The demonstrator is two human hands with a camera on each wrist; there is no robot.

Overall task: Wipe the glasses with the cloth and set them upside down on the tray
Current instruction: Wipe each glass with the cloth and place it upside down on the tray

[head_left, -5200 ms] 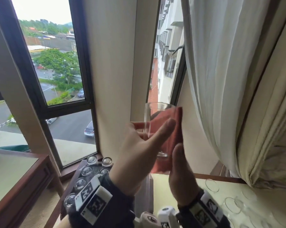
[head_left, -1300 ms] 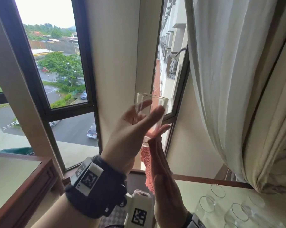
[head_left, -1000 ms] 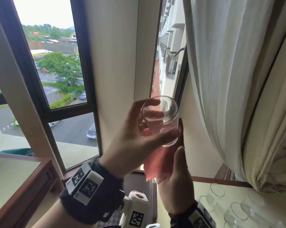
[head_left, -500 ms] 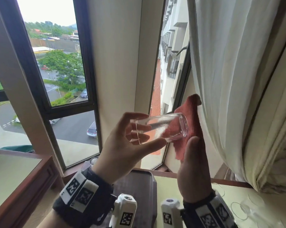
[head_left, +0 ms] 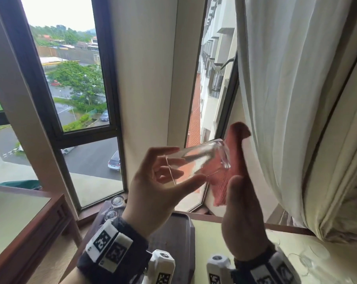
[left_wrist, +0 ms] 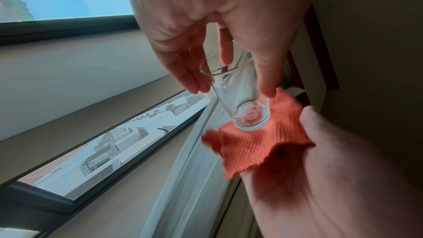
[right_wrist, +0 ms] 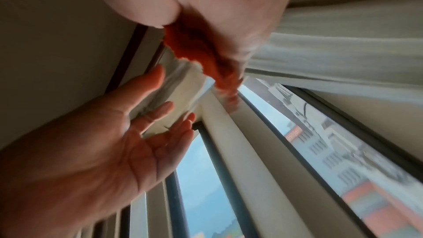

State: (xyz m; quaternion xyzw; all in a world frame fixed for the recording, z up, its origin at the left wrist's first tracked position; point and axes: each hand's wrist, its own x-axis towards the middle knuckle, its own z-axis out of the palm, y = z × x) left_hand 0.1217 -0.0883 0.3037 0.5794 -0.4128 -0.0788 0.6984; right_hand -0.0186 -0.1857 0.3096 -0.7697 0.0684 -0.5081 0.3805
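Glass tipped over sideways since a second ago, base now into the cloth!

The left hand [head_left: 153,185] pinches the glass [head_left: 196,162] near its rim between thumb and curled fingers, holding it almost level up at the window, high above the tray [head_left: 173,238] on the worktop [head_left: 245,232]. The right hand [head_left: 241,218] lies spread and flat, the red cloth [head_left: 227,173] draped over its palm behind the thick base. To do this well, I reckon: keep the pinch firm, press the base into the cloth and twist, then run the cloth along the wall. The left wrist view [left_wrist: 249,113] shows base on cloth plainly; the head view alone shows the tray with glasses already set [head_left: 117,201]. In the right wrist view the cloth [right_wrist: 206,57] is blurred and the glass barely reads.
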